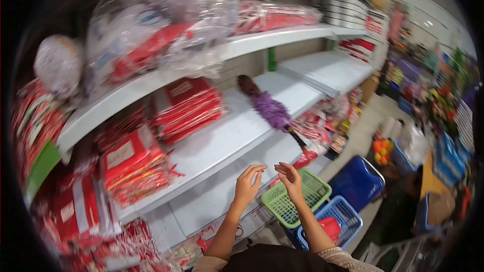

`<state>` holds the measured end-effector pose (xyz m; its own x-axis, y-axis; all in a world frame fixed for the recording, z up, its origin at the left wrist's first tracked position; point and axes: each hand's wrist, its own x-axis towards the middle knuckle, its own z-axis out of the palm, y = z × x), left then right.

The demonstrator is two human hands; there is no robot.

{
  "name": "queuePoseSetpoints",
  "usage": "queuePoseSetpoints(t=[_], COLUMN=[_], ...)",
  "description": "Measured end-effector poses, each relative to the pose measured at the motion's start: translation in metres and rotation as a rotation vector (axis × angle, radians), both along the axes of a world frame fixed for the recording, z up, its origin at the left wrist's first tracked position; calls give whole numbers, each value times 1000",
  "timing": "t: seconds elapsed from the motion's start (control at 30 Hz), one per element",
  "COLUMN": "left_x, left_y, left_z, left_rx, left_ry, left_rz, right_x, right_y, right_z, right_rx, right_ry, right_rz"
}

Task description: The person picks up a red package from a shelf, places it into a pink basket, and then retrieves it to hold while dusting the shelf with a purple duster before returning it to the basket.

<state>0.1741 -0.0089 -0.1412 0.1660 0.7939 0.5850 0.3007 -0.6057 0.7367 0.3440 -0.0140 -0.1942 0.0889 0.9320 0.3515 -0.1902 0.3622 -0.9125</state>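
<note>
My left hand (248, 185) is raised in front of the lower white shelf, empty, its fingers loosely bent. Close beside it, my right hand (290, 180) hangs above the edge of a green plastic basket (324, 191), also holding nothing. The palms partly face each other with a small gap between. Beyond them, a duster (273, 110) with purple and brown fluff and a dark handle lies across the middle shelf (222, 138). Its handle sticks out past the shelf's front edge.
Stacks of red packets (187, 108) fill the left of the shelf. A large clear plastic bag (166, 25) bulges over the upper shelf. A blue basket (353, 226) and a dark blue case (359, 184) stand on the floor to the right, near more goods across the aisle.
</note>
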Motion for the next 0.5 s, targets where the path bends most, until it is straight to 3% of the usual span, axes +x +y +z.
queuePoseSetpoints(t=[0.2, 0.37, 0.5], left_x=[44, 80, 110], left_y=[-2, -35, -81], left_z=[-21, -44, -74], left_rx=[-36, -19, -153], left_ry=[54, 111, 113], left_rz=[-345, -656, -903], right_x=[40, 45, 37], right_y=[-61, -136, -221], right_z=[-20, -66, -99], right_rx=[-97, -180, -279], right_ry=[91, 263, 330], right_rz=[-324, -588, -866])
